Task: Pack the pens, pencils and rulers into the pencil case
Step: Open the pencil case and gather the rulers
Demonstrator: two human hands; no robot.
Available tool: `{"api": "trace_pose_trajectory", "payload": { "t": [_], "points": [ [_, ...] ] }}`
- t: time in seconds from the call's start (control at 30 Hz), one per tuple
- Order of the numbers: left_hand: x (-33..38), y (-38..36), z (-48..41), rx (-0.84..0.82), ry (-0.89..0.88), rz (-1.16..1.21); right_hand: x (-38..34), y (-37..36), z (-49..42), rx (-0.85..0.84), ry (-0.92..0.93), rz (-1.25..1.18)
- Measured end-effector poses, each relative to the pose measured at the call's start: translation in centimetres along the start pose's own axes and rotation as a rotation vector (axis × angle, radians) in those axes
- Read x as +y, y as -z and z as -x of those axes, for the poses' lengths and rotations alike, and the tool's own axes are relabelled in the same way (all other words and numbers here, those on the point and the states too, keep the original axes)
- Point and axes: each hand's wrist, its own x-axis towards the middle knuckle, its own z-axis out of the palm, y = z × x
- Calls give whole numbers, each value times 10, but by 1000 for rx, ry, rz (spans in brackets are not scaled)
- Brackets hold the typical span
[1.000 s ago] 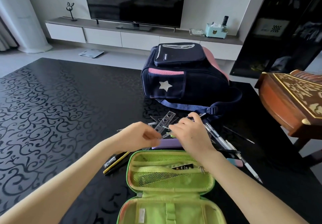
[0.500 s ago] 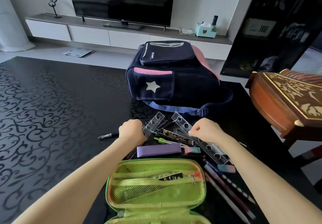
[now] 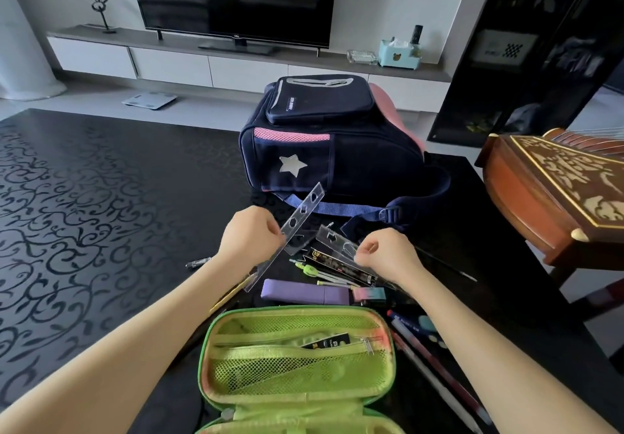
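The green pencil case (image 3: 297, 359) lies open at the table's near edge, a black card tucked in its mesh pocket. Just beyond it, my left hand (image 3: 251, 237) pinches a clear stencil ruler (image 3: 293, 227) and holds it tilted above the table. My right hand (image 3: 388, 254) pinches a second clear ruler (image 3: 337, 241) that lies over a black ruler (image 3: 341, 266). A green compass (image 3: 312, 269), a purple box (image 3: 304, 293), a yellow pencil (image 3: 233, 293) and several pens (image 3: 435, 359) lie around the case.
A navy and pink backpack (image 3: 334, 143) stands behind the stationery. A carved wooden instrument (image 3: 553, 190) sits at the right edge. A small black pen (image 3: 199, 262) lies left of my left hand. The patterned black table (image 3: 84, 204) stretches left.
My left hand has lifted its clear ruler off the table and tilted it upward. My right hand keeps hold of the other ruler. The camera view has shifted.
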Motion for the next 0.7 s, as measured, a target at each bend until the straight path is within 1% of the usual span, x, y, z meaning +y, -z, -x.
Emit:
{"api": "trace_pose_trajectory", "payload": {
  "t": [0.07,0.1,0.17,0.2,0.23,0.3,0.4,0.53,0.57,0.6,0.63,0.67,0.7],
  "points": [
    [7,10,10,18,-18,147,-10,11,14,106,14,-311],
    [11,13,17,1,9,290,-16,17,22,145,8,-486],
    [22,17,32,-84,110,630,-29,25,37,140,-46,-795],
    [28,19,41,-133,155,740,-37,28,45,110,-78,-905],
    [33,18,48,-181,183,795,-42,27,50,85,-100,-961],
    [46,18,65,-274,202,848,-49,26,62,78,-122,-937],
    [56,19,90,-345,203,877,-52,28,85,83,-145,-857],
    [50,26,125,-421,139,900,-50,36,118,-38,-171,-889],
    [46,25,135,-418,105,837,-49,37,126,-45,-160,-893],
    [39,24,150,-387,44,664,-46,37,138,-24,-150,-878],
    [30,21,158,-344,-66,388,-42,38,142,17,-122,-857],
    [20,18,171,-341,-194,69,-39,40,154,56,-87,-825],
    [10,16,187,-382,-325,-215,-36,42,168,92,-46,-797]
  ]
}}
